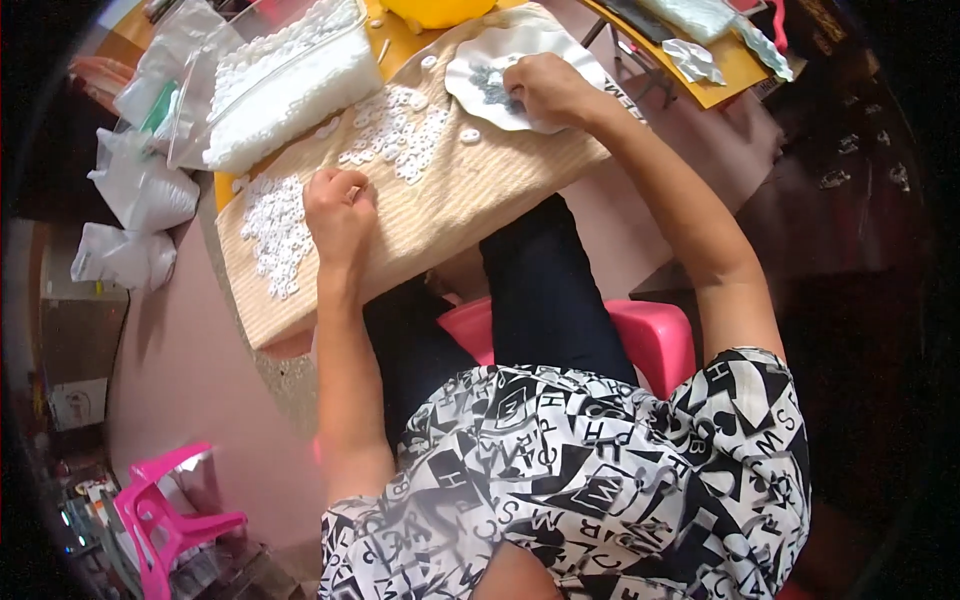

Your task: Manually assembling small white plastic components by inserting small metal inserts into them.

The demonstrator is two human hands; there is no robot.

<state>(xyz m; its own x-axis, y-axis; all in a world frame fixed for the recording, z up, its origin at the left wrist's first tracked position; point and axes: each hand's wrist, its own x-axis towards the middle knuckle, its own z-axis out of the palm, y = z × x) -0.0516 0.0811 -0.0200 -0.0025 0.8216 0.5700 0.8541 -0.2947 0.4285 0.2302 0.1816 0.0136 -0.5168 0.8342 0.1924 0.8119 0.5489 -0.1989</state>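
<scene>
My left hand (340, 218) is closed, fingers curled and thumb tucked in, just above the cloth; whatever is in it, if anything, is hidden. Beside it lies a spread pile of small white plastic pieces (276, 240), and a second loose pile (405, 135) sits farther up the cloth. At the upper right, my right hand (552, 92) reaches into a crumpled white sheet (478, 55) shaped like a shallow dish. Its fingers are pinched together over a heap of tiny grey bits (492, 88). Anything between those fingertips is too small to make out.
A ribbed beige cloth (490, 180) covers the yellow table. At the back left stands a clear tub (295, 95) full of white pieces, near plastic bags (140, 185). A yellow bowl (435, 12) is at the back. A pink stool (170, 515) stands lower left.
</scene>
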